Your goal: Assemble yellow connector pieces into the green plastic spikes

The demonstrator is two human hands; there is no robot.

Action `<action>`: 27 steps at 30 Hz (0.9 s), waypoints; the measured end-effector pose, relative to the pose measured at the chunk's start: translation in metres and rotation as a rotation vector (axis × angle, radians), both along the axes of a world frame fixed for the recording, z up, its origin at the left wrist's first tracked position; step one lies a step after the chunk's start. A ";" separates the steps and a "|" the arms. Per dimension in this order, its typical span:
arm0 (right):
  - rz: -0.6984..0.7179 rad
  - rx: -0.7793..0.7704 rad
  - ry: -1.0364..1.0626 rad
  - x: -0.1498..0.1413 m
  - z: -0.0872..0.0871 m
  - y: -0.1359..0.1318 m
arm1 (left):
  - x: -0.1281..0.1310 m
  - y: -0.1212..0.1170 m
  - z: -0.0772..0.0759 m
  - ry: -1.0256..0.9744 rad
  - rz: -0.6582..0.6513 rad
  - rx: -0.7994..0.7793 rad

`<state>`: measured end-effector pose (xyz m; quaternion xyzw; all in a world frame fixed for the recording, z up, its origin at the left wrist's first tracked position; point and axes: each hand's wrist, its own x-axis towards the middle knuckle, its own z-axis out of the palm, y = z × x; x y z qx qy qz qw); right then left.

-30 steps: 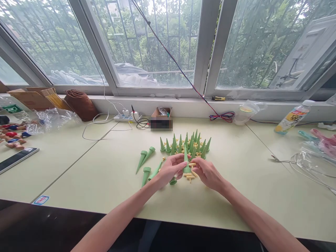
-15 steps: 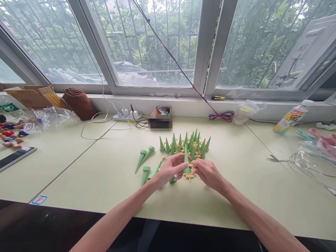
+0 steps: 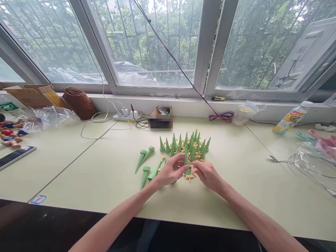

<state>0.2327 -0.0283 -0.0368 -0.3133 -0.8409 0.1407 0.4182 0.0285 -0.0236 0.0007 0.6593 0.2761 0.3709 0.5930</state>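
My left hand and my right hand meet at the middle of the pale table. Together they pinch one upright green cone spike, with small yellow pegs lying under the fingers. Just behind stands a cluster of several upright green cones mixed with yellow pieces. To the left, a few more green cones lie flat on the table.
A power strip and white cables and a small box sit by the window sill. Plastic bags, a brown pouch and a phone are at the left. A bottle and clear bags are at the right.
Both hands stay on the same green cone, which has sunk slightly lower between the fingers. The view shifted a little.
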 end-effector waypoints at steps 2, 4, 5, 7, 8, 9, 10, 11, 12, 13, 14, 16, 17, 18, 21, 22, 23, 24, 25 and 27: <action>0.004 -0.034 0.008 0.000 -0.003 0.000 | 0.000 -0.001 -0.001 0.040 0.024 0.077; 0.006 -0.059 0.023 -0.001 -0.004 0.000 | 0.000 -0.002 -0.001 0.068 0.040 0.153; 0.005 -0.068 0.035 -0.001 -0.004 0.000 | 0.000 -0.003 -0.001 0.079 0.043 0.185; 0.003 -0.079 0.060 -0.002 -0.004 0.001 | 0.001 -0.004 -0.002 0.102 0.057 0.242; 0.003 -0.084 0.071 -0.003 -0.005 0.001 | 0.001 -0.004 -0.003 0.119 0.069 0.272; 0.002 -0.089 0.078 -0.003 -0.005 0.001 | 0.002 -0.004 -0.005 0.139 0.082 0.304; -0.002 -0.094 0.083 -0.003 -0.006 0.001 | 0.002 -0.004 -0.006 0.159 0.094 0.340; -0.007 -0.098 0.085 -0.004 -0.007 0.001 | 0.002 -0.004 -0.008 0.179 0.104 0.381; -0.016 -0.099 0.087 -0.004 -0.007 0.001 | 0.003 -0.004 -0.009 0.197 0.112 0.425; -0.026 -0.103 0.087 -0.005 -0.008 0.001 | 0.003 -0.004 -0.011 0.217 0.119 0.471; -0.038 -0.107 0.086 -0.006 -0.008 0.000 | 0.003 -0.004 -0.012 0.236 0.127 0.518; -0.062 -0.120 0.082 -0.007 -0.008 0.000 | 0.003 -0.004 -0.015 0.266 0.145 0.610; -0.072 -0.124 0.081 -0.008 -0.007 -0.001 | 0.003 -0.004 -0.016 0.276 0.149 0.652; -0.079 -0.127 0.082 -0.008 -0.006 -0.001 | 0.003 -0.004 -0.017 0.285 0.153 0.689; -0.084 -0.126 0.091 -0.009 -0.005 -0.002 | 0.003 -0.004 -0.019 0.316 0.164 0.768; -0.084 -0.131 0.094 -0.009 -0.004 -0.002 | 0.002 -0.004 -0.020 0.328 0.167 0.780; -0.086 -0.139 0.098 -0.010 -0.004 -0.002 | 0.002 -0.005 -0.020 0.338 0.169 0.787; -0.088 -0.150 0.099 -0.010 -0.004 -0.002 | 0.002 -0.005 -0.020 0.343 0.170 0.788; -0.091 -0.164 0.099 -0.010 -0.005 -0.002 | 0.002 -0.005 -0.020 0.346 0.171 0.783; -0.097 -0.192 0.097 -0.010 -0.005 -0.002 | 0.003 -0.006 -0.020 0.343 0.176 0.757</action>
